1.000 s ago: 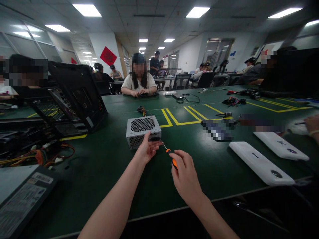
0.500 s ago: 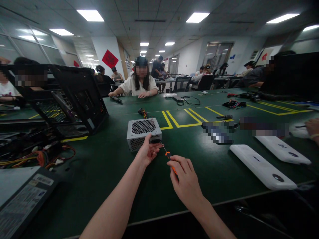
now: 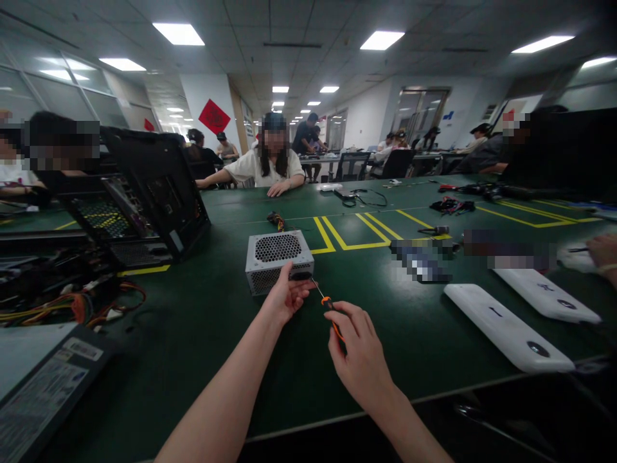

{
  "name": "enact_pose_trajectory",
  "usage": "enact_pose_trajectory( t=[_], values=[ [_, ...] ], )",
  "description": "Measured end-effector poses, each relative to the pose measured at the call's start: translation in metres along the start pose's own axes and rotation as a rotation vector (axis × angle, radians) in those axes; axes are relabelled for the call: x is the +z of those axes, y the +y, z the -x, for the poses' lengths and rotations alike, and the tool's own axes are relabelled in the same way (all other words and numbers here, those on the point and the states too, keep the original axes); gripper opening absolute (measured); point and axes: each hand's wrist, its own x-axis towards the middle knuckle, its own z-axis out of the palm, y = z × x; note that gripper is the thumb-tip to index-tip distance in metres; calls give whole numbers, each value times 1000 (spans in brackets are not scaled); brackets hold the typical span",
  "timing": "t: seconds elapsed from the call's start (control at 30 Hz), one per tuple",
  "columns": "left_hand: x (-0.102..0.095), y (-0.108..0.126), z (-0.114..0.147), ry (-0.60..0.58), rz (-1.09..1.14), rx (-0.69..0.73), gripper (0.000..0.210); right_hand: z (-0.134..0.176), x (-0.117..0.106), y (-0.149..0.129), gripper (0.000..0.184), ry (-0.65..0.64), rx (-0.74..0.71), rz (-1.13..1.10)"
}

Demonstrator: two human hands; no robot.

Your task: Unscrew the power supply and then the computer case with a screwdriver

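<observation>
A grey computer power supply unit [image 3: 277, 247] rests on the green table, its honeycomb grille facing up and a bundle of wires [image 3: 276, 220] behind it. My left hand [image 3: 288, 297] grips its near side, thumb against the face beside a black socket [image 3: 301, 275] and fingers curled below. In my right hand [image 3: 357, 334] is a screwdriver [image 3: 326, 302] with an orange and black handle. Its thin shaft slants up to the unit's near right corner, close to my left fingertips. Whether the tip sits in a screw is too small to tell.
A black computer case [image 3: 164, 199] stands at left, with loose cables [image 3: 81, 308] and a labelled metal box [image 3: 53, 379] nearer me. Two white devices [image 3: 506, 328] lie at right. Across the table sits a person [image 3: 267, 164]. Yellow tape [image 3: 357, 244] marks the tabletop.
My hands and the screwdriver keep nearly the same place at the power supply unit. The person opposite has stretched an arm farther out to my left. The view has shifted slightly.
</observation>
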Motion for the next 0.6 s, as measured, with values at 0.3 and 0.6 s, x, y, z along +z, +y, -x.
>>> enact_pose_trajectory(
  t=[0.3,0.6],
  values=[
    [0,1,1,5,-5,-2,60,2,0,2,22,5,19,-45],
    [-3,-2,-4,-9,16,9,59,-1,-2,1,24,19,56,-36]
  ],
)
